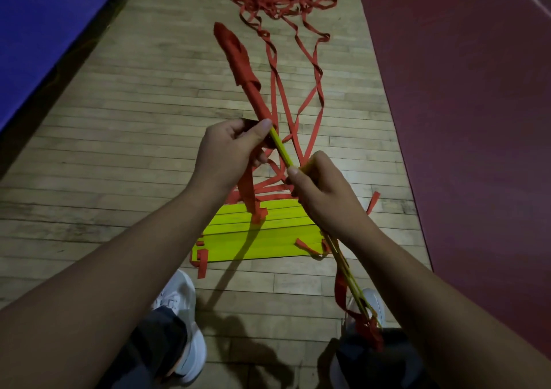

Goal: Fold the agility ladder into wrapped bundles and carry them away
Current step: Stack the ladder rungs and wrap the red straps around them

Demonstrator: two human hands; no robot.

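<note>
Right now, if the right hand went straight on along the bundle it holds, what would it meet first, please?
Probably the left hand, gripping the same bundle of yellow slats farther up; only a short bare stretch separates it from the right hand, though depth is unclear.

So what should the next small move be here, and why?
Probably another turn: the left hand winds its red strap round the yellow rung bundle that the right hand steadies. Only the far end is wrapped; yellow shows bare between the hands.
</note>
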